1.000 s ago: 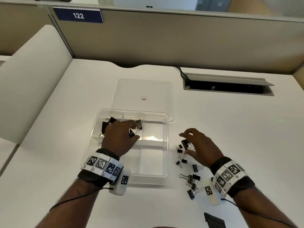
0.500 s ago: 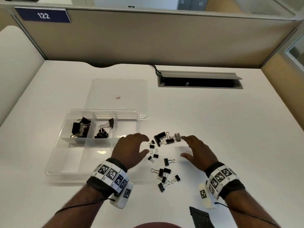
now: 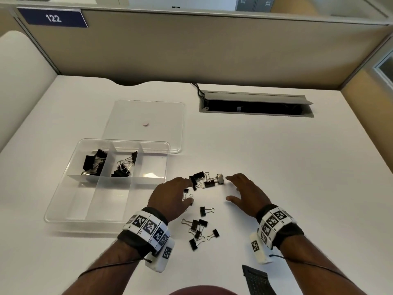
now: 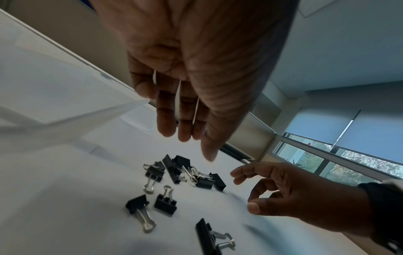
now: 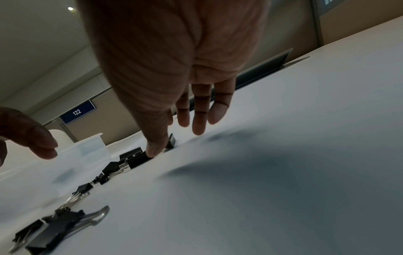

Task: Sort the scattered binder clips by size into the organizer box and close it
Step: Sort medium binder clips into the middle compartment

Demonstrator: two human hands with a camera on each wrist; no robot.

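Note:
The clear organizer box (image 3: pixel 63 205) stands open at the left, its lid (image 3: pixel 170 116) lying flat behind it. Large black binder clips (image 3: pixel 93 165) fill its back left compartment, and medium ones (image 3: pixel 124 168) its back middle one. More clips lie loose on the desk: a far cluster (image 3: pixel 207 179) (image 4: pixel 187 170) (image 5: pixel 137 158) and a near cluster (image 3: pixel 198 229). My left hand (image 3: pixel 187 191) (image 4: pixel 185 131) hovers with straight fingers just left of the far cluster, holding nothing. My right hand (image 3: pixel 228 188) (image 5: pixel 174 136) is spread open just right of it, also empty.
A cable hatch (image 3: pixel 255 103) is sunk into the desk at the back right. Partition walls close off the back and sides, with a sign reading 122 (image 3: pixel 53 18). A dark flat object (image 3: pixel 257 282) lies at the front edge. A small round disc (image 3: pixel 145 124) sits on the lid.
My left hand has come out of the box's back compartments and moved right to the loose clips. My right hand has stayed beside the far cluster. The head view has shifted right.

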